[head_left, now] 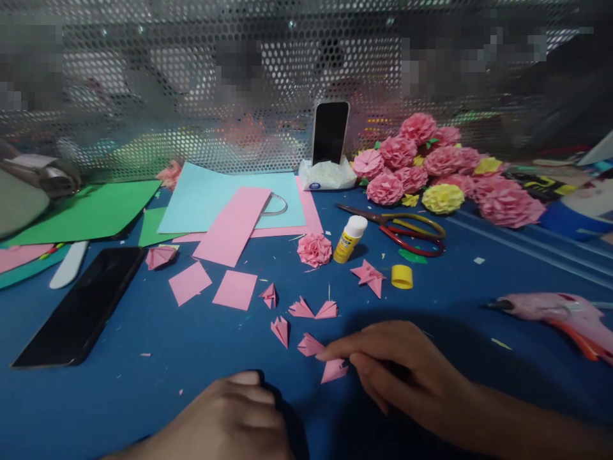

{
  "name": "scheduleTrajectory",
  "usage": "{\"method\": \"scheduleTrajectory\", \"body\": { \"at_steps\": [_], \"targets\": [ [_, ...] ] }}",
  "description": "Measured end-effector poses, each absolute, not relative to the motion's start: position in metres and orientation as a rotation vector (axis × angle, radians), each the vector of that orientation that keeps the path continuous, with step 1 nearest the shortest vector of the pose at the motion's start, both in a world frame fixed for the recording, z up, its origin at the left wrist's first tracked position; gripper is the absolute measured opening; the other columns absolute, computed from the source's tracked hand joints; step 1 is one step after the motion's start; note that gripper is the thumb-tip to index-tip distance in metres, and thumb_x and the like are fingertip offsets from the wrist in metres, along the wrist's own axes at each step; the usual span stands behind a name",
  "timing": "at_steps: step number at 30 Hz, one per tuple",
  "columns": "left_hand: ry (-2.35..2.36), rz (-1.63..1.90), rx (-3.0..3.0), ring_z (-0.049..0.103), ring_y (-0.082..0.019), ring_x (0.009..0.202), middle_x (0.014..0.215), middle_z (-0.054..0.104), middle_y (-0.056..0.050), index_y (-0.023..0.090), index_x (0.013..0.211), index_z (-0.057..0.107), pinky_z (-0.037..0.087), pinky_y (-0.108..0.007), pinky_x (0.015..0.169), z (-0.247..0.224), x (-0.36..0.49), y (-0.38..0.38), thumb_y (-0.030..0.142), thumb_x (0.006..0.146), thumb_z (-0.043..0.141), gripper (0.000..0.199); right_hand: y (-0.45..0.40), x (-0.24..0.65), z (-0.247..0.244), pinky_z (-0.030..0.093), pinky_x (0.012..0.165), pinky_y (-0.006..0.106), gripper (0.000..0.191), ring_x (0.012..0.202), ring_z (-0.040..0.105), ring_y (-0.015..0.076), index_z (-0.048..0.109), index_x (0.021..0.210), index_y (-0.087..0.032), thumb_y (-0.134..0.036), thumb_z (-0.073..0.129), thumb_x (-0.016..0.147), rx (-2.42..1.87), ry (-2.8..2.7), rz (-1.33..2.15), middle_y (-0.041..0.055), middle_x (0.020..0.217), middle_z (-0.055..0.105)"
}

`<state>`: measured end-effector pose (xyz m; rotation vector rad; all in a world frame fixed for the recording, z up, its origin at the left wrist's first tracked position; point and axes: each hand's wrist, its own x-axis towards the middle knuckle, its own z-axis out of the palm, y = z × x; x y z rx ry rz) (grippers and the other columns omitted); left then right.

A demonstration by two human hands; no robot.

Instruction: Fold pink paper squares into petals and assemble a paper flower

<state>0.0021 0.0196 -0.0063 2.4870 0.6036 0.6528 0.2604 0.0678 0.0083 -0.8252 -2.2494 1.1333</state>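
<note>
Small folded pink paper petals lie in a loose ring in front of me. With its index finger stretched out, my right hand (407,367) touches the edge of one petal (310,345); another petal (334,370) lies under that finger, close to the thumb. Nothing is gripped in this hand. My left hand (239,412) rests on the table with its fingers curled in and no object showing in it. Farther out are a petal (280,331), a pair of petals (327,310) and a smaller folded piece (269,295). A pink paper star (368,278) sits right of them.
Behind the petals stand a glue stick (350,239), a pink paper flower (315,249) and scissors (407,230). A yellow cap (401,276) and glue gun (550,306) are rightward. Pink squares (235,290) and a phone (79,313) lie left. Paper flowers (397,153) are heaped at back.
</note>
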Motion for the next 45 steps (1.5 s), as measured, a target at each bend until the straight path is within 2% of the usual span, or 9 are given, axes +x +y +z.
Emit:
{"method": "scheduleTrajectory", "body": {
  "at_steps": [5, 11, 16, 19, 23, 29, 34, 39, 45],
  "targets": [
    [0.601, 0.636, 2.512, 0.052, -0.011, 0.059, 0.06, 0.057, 0.002, 0.02, 0.079, 0.056, 0.034, -0.027, 0.061, -0.006, 0.002, 0.018, 0.038, 0.109, 0.012, 0.057, 0.072, 0.259, 0.009, 0.033, 0.047, 0.018, 0.037, 0.044, 0.047, 0.0071, 0.07, 0.113, -0.018, -0.037, 0.039, 0.106, -1.017, -2.14, 1.367, -0.0059, 0.05, 0.051],
    [0.579, 0.657, 2.4, 0.053, -0.011, 0.057, 0.058, 0.058, 0.002, 0.02, 0.077, 0.055, 0.034, -0.028, 0.06, -0.003, 0.003, 0.019, 0.044, 0.108, 0.01, 0.06, 0.071, 0.257, 0.012, 0.033, 0.044, 0.017, 0.039, 0.043, 0.046, 0.0072, 0.072, 0.098, -0.016, -0.038, 0.04, 0.104, -0.957, -2.123, 1.398, -0.0051, 0.05, 0.05],
    [0.569, 0.462, 2.273, 0.063, -0.013, 0.072, 0.074, 0.069, 0.0, 0.021, 0.088, 0.062, 0.037, -0.028, 0.069, 0.004, 0.001, 0.019, 0.038, 0.107, 0.035, 0.037, 0.071, 0.256, 0.012, 0.033, 0.045, 0.016, 0.039, 0.043, 0.046, 0.0063, 0.065, 0.074, -0.014, -0.033, 0.044, 0.101, -0.896, -2.185, 1.337, -0.0041, 0.05, 0.05],
    [0.637, 0.46, 2.179, 0.064, -0.013, 0.076, 0.08, 0.07, 0.0, 0.021, 0.09, 0.063, 0.04, -0.026, 0.073, 0.006, 0.0, 0.015, 0.027, 0.102, 0.051, 0.019, 0.071, 0.256, 0.01, 0.032, 0.045, 0.016, 0.04, 0.044, 0.047, 0.0062, 0.061, 0.068, -0.015, -0.033, 0.045, 0.101, -0.865, -2.23, 1.255, -0.004, 0.05, 0.05],
    [0.818, 0.569, 2.045, 0.061, -0.011, 0.076, 0.084, 0.067, 0.0, 0.02, 0.092, 0.065, 0.043, -0.019, 0.068, 0.006, 0.0, 0.013, 0.012, 0.095, 0.054, 0.013, 0.069, 0.257, 0.009, 0.035, 0.054, 0.02, 0.04, 0.052, 0.051, 0.0082, 0.063, 0.072, -0.016, -0.033, 0.042, 0.102, -0.697, -2.367, 1.031, -0.0026, 0.056, 0.056],
    [0.96, 0.685, 2.007, 0.059, -0.011, 0.076, 0.087, 0.066, 0.0, 0.019, 0.096, 0.066, 0.043, -0.02, 0.065, 0.007, 0.011, 0.018, 0.008, 0.093, 0.053, 0.017, 0.06, 0.253, 0.006, 0.032, 0.06, 0.025, 0.024, 0.059, 0.056, 0.0109, 0.067, 0.09, -0.021, -0.042, 0.058, 0.096, -0.612, -2.552, 0.717, -0.0047, 0.062, 0.061],
    [0.985, 0.736, 2.063, 0.057, -0.011, 0.075, 0.085, 0.065, 0.002, 0.019, 0.096, 0.064, 0.043, -0.02, 0.066, 0.006, 0.017, 0.02, 0.004, 0.092, 0.054, 0.018, 0.057, 0.25, 0.006, 0.03, 0.062, 0.028, 0.033, 0.069, 0.056, 0.0138, 0.064, 0.085, -0.021, -0.038, 0.043, 0.104, -0.646, -2.66, 0.522, -0.0005, 0.075, 0.063],
    [0.904, 0.699, 2.193, 0.059, -0.013, 0.087, 0.095, 0.063, -0.002, 0.018, 0.103, 0.062, 0.046, -0.022, 0.076, 0.001, 0.013, 0.017, 0.009, 0.098, 0.051, 0.015, 0.059, 0.249, 0.005, 0.035, 0.071, 0.028, 0.03, 0.085, 0.057, 0.0159, 0.063, 0.095, -0.023, -0.038, 0.04, 0.106, -0.677, -2.721, 0.499, 0.0004, 0.091, 0.065],
    [0.778, 0.671, 2.383, 0.057, -0.018, 0.094, 0.106, 0.065, -0.007, 0.018, 0.115, 0.06, 0.044, -0.028, 0.081, -0.003, 0.0, 0.014, 0.015, 0.103, 0.044, 0.02, 0.059, 0.252, 0.0, 0.041, 0.083, 0.029, 0.023, 0.099, 0.059, 0.0155, 0.061, 0.111, -0.019, -0.023, 0.038, 0.107, -0.321, -2.683, 0.367, 0.0008, 0.109, 0.071]
  ]
}}
